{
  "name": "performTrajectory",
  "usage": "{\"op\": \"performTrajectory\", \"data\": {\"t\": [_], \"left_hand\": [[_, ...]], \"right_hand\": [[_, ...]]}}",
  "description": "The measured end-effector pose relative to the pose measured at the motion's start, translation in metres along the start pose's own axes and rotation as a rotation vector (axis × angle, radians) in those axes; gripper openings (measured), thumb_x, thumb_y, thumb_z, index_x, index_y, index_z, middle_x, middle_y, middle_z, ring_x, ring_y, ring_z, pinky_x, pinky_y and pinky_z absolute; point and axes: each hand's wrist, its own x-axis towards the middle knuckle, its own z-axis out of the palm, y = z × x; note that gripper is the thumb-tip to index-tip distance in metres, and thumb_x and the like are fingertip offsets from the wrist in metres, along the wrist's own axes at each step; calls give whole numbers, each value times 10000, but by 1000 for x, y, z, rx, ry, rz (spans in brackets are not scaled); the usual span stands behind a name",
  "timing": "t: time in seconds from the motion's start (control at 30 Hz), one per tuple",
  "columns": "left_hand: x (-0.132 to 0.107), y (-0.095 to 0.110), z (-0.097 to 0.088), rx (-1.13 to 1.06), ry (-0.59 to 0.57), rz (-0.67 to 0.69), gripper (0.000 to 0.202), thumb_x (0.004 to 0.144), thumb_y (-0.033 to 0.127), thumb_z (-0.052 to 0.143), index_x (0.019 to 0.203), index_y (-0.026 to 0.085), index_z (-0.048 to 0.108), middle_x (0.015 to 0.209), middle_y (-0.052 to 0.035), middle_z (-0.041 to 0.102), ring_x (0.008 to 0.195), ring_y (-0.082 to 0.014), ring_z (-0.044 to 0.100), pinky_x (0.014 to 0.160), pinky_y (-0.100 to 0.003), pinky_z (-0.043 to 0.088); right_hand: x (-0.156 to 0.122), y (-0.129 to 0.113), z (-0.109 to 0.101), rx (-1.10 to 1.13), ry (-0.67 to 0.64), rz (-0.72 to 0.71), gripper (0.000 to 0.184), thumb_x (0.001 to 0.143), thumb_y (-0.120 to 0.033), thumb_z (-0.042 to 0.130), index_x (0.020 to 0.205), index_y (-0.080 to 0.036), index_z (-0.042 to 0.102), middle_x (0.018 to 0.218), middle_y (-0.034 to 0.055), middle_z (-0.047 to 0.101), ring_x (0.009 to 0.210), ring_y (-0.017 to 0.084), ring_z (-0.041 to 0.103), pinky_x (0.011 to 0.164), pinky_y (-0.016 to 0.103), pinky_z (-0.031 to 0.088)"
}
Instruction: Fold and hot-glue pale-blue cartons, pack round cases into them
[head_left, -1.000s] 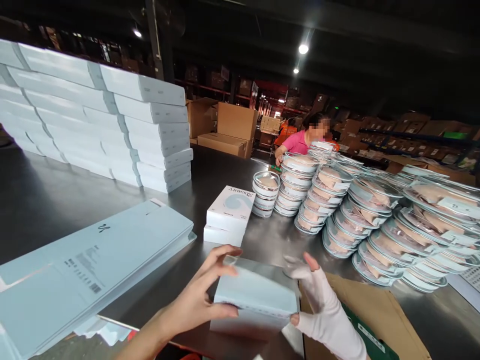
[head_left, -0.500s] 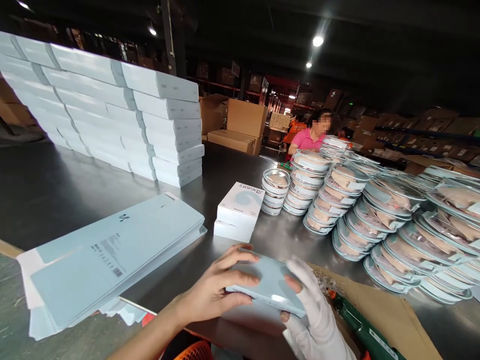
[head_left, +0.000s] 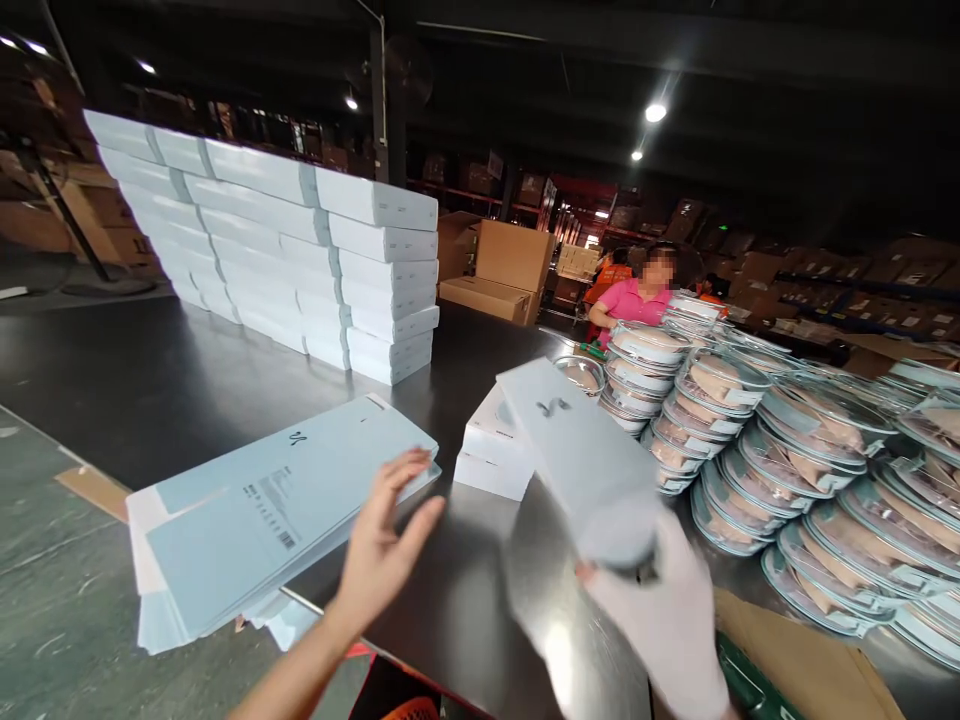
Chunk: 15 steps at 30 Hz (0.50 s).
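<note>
My right hand (head_left: 660,600), in a white glove with bare fingertips, grips the lower end of a light blue box (head_left: 577,440). The box is tilted, blurred by motion, and shows a dark swirl logo. Its upper end overlaps two small stacked white-and-blue boxes (head_left: 491,472) on the table in my view. My left hand (head_left: 394,530) is bare and open, fingers apart, with nothing in it. It hovers at the right edge of a pile of flat light blue carton sheets (head_left: 247,500); whether it touches them I cannot tell.
A wall of pale blue boxes (head_left: 262,240) stands at the back left of the dark metal table (head_left: 82,350). Stacks of clear round packs (head_left: 720,440) fill the right side. A green tool (head_left: 757,685) lies at lower right. A person in pink (head_left: 634,305) is behind the packs.
My left hand has let go of the light blue box and moved left towards the flat sheets. My right hand has swung the box up, its logo side showing. The view has turned left.
</note>
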Motion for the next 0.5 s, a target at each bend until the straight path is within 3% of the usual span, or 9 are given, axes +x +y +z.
{"op": "performTrajectory", "data": {"t": [0.07,0.13,0.23,0.3,0.37,0.43,0.5], "left_hand": [[29,-14,-34,194,56,31,232,958,450,590,1074,250,611,1234,-127,680,1414,-346,506,1213,-568,343],[55,-31,-65,386,54,19,276,916,454,598,1079,233,622,1250,-160,677,1422,-409,480,1178,-624,350],[83,-57,-103,664,23,-77,405,889,508,596,1077,153,640,1289,-248,666,1434,-537,413,1110,-751,332],[94,-73,-124,838,12,-209,454,886,558,639,1029,127,660,1238,-239,694,1394,-551,454,1077,-794,330],[102,-84,-141,982,-12,-368,452,863,586,720,955,144,687,1130,-166,738,1276,-450,601,1056,-724,425],[109,-85,-152,1086,-38,-473,450,840,599,768,908,159,704,1056,-117,757,1128,-343,701,991,-613,536],[114,-72,-157,1152,-48,-453,536,847,647,729,942,120,715,1082,-151,755,1131,-366,709,947,-579,572]], "right_hand": [[52,-18,15,-402,-71,-99,734,760,-376,846,1396,-143,566,1316,152,721,1122,346,718,913,440,616],[100,-29,39,-492,-152,-192,675,784,-292,838,1393,-158,580,1516,149,592,1362,335,588,1071,426,549],[142,-30,80,-555,-255,-249,651,750,-162,867,1353,-141,622,1554,158,548,1452,400,480,1099,524,523],[148,-25,98,-588,-294,-244,696,703,-149,901,1345,-114,633,1529,196,563,1423,482,483,1047,608,537],[139,-21,103,-589,-298,-255,735,719,-197,897,1387,-98,605,1537,215,547,1425,499,472,1071,635,508],[121,-21,94,-557,-271,-301,702,803,-232,822,1436,-88,556,1551,205,538,1445,429,478,1141,571,472],[96,-24,75,-505,-226,-353,589,885,-227,703,1438,-108,536,1523,166,579,1406,326,541,1154,467,477]]}}
